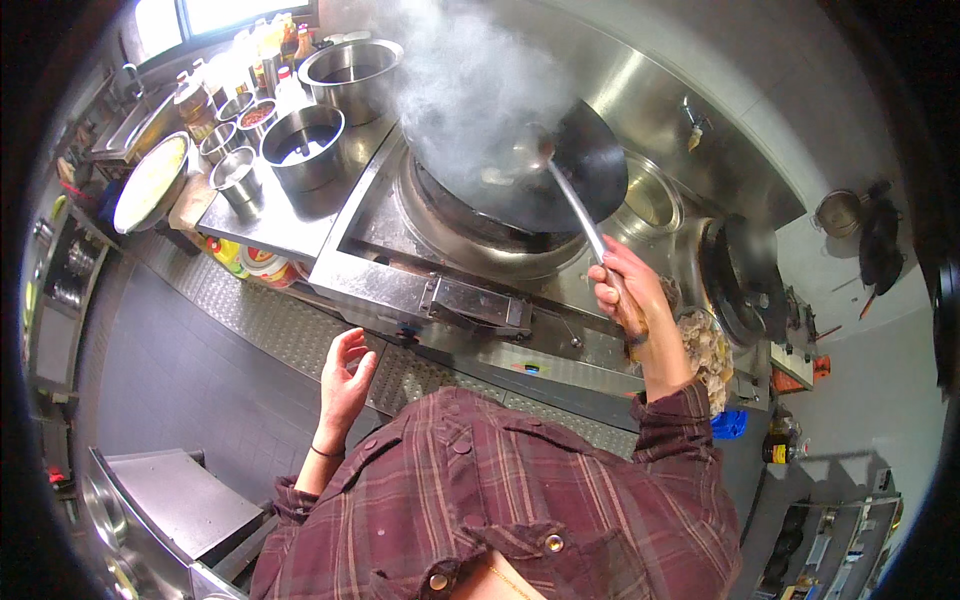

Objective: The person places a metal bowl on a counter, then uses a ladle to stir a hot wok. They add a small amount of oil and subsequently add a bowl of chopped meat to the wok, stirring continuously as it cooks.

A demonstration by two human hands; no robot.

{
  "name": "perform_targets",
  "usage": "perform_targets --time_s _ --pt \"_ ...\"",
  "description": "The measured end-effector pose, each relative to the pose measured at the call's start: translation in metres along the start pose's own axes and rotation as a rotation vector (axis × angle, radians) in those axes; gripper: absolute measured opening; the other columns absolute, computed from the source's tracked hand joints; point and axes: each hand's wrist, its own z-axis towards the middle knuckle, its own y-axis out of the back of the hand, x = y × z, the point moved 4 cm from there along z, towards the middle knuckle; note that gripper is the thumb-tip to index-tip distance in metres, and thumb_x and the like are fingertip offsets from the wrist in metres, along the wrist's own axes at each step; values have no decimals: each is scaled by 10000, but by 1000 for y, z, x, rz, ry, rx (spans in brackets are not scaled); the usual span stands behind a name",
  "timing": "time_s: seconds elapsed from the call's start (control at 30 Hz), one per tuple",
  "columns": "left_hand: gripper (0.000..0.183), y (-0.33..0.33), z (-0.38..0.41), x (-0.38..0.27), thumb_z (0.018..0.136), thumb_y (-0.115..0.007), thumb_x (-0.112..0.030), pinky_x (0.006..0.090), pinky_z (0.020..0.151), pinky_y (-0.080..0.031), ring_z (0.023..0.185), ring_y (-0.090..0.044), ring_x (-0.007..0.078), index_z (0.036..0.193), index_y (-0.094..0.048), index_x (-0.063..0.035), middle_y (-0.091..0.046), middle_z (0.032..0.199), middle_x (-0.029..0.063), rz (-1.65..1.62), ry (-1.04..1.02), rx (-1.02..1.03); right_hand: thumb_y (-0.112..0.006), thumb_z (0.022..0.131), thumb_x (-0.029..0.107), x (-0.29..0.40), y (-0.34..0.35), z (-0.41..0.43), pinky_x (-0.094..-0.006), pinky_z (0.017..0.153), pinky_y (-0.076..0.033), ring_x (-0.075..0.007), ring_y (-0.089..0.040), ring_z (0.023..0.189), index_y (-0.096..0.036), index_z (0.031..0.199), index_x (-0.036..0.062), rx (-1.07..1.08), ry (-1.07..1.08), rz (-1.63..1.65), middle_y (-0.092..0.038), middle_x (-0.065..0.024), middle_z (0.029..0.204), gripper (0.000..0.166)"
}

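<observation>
My right hand (630, 285) grips the wooden handle of a long metal ladle (576, 199). The bowl of the ladle is down inside a large black wok (600, 161), which sits over a round steel burner ring (480, 259). Thick steam or smoke rises from the wok and veils its left side and most of what it holds. My left hand (346, 382) is empty, its fingers loosely curled and apart, in the air in front of the stove's front edge.
Left of the wok, a steel counter (292, 232) bears a steel pot of dark liquid (304, 146), a larger pot (352, 79), small steel canisters and several bottles. A wide bowl (154, 180) stands at its end. Right are a steel basin (649, 199) and another dark wok (731, 277).
</observation>
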Motion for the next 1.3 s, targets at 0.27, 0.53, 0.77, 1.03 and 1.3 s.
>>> perform_targets --time_s 0.27,0.53,0.77,1.03,1.3 --pt "415 -1 0 -1 863 -642 -84 301 837 -500 1040 -582 166 1255 -507 -55 -573 1173 91 -8 -20 -8 -484 958 194 -3 -1 72 -303 425 -419 -136 -509 499 -255 1419 202 -65 32 1 -584 -46 744 515" --pt "409 -8 -5 -8 865 -639 -95 307 849 -499 1033 -589 167 1251 -510 -54 -580 1157 92 -2 5 -1 -495 950 184 8 -11 102 -310 415 -409 -140 -514 508 -237 1425 207 28 24 143 -569 -61 754 541" --pt "416 -4 -9 -7 868 -637 -101 311 856 -500 1054 -583 175 1258 -503 -49 -577 1164 98 15 -8 3 -510 932 185 13 8 82 -281 403 -388 -116 -505 496 -275 1426 189 -82 87 -132 -565 -35 733 547" --pt "420 2 -8 -9 869 -636 -97 311 857 -503 1050 -584 175 1262 -499 -45 -571 1174 102 31 -37 9 -507 926 167 4 24 15 -300 371 -393 -148 -506 452 -266 1445 167 -89 -2 -189 -568 -39 714 572" --pt "419 -9 5 -23 867 -641 -85 298 854 -501 1050 -575 161 1260 -501 -47 -560 1179 87 -24 -58 139 -522 927 170 -5 7 16 -291 366 -386 -145 -501 451 -244 1460 129 -95 109 -159 -571 -51 713 602"
